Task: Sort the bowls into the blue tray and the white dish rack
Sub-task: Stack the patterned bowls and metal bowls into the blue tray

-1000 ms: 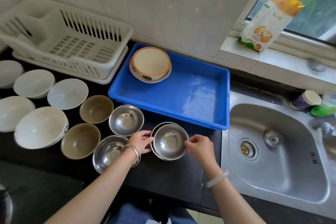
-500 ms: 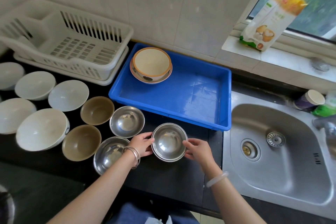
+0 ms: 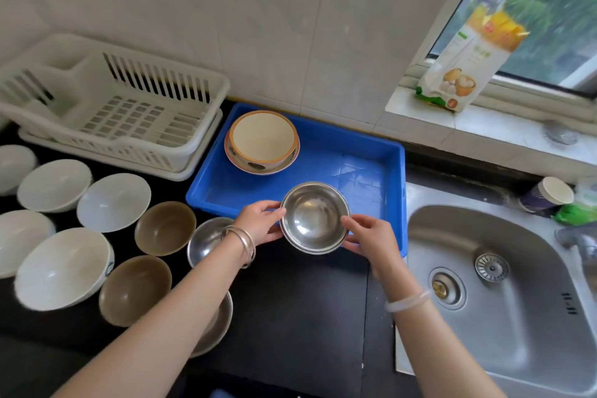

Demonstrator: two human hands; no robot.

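Two nested steel bowls (image 3: pixel 315 218) pinched at opposite rims: left hand (image 3: pixel 263 225) one side, right hand (image 3: pixel 371 236) the other. Stack sits over the blue tray (image 3: pixel 392 152) near wall (airborne or resting, unclear); bare tray floor lies straight ahead, beyond both hands.

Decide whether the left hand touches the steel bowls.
Touching: the head view shows the left hand with fingers on the rim of the steel bowls.
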